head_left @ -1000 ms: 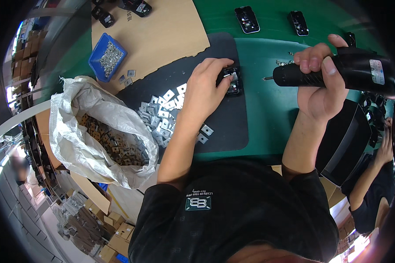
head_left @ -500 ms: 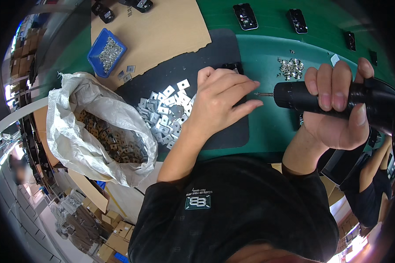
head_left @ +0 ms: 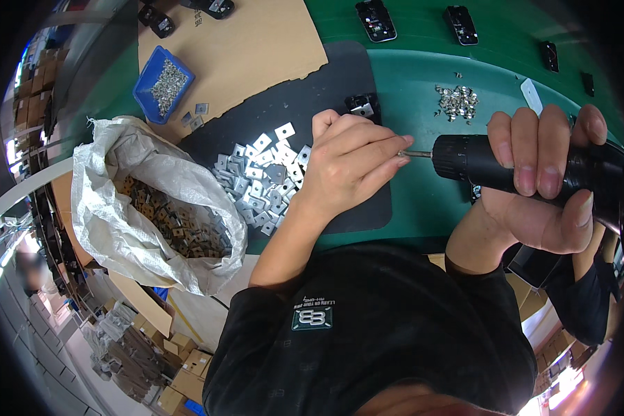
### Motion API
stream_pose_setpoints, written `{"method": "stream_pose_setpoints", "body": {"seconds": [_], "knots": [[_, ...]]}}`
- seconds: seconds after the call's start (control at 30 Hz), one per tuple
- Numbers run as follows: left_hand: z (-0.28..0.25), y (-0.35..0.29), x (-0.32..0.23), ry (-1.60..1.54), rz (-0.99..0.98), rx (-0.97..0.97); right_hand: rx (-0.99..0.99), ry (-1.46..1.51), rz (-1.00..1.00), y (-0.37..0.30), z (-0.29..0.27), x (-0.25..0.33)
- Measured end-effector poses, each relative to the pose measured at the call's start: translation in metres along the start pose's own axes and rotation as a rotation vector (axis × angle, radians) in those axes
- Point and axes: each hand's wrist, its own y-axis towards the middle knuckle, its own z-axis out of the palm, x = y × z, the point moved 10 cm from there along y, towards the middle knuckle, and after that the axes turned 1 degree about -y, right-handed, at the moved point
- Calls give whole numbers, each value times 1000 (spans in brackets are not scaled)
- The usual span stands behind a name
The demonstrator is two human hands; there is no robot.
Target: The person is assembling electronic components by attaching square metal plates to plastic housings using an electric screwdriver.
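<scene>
My right hand (head_left: pixel 534 166) is wrapped round a black electric screwdriver (head_left: pixel 457 157), held level with its bit pointing left. At the bit's tip, the thumb and forefinger of my left hand (head_left: pixel 347 159) are pinched together on a small silver screw (head_left: pixel 401 154), mostly hidden by the fingertips. Below and left of that hand lies a heap of square metal plates (head_left: pixel 256 182), each with a hole. A dark housing (head_left: pixel 360 105) sits just beyond my left knuckles, partly covered. Loose small screws (head_left: pixel 457 102) are piled beyond the screwdriver.
An open white woven sack (head_left: pixel 97 208) of metal parts stands at the left. A blue bin (head_left: pixel 143 93) of small hardware rests on cardboard (head_left: pixel 256 41). Black devices (head_left: pixel 376 19) line the green table's far side. A co-worker's dark sleeve (head_left: pixel 582 305) shows at the right.
The left thumb and forefinger, apart before, have closed at the bit's tip. The screwdriver stays level, its bit now touching the pinch. More of the dark housing shows.
</scene>
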Motion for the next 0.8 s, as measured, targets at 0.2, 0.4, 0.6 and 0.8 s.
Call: {"method": "stream_pose_setpoints", "body": {"seconds": [0.2, 0.4, 0.6, 0.8], "knots": [[1, -4, 2, 2, 23, -11, 4, 3, 9, 1, -1, -3], [-2, -5, 2, 28, 10, -62, 39, -5, -1, 1, 1, -6], [-7, -7, 7, 83, -54, -93, 96, -26, 4, 3, 2, -13], [-9, -7, 8, 104, -50, -111, 121, -13, 2, 4, 2, -20]]}}
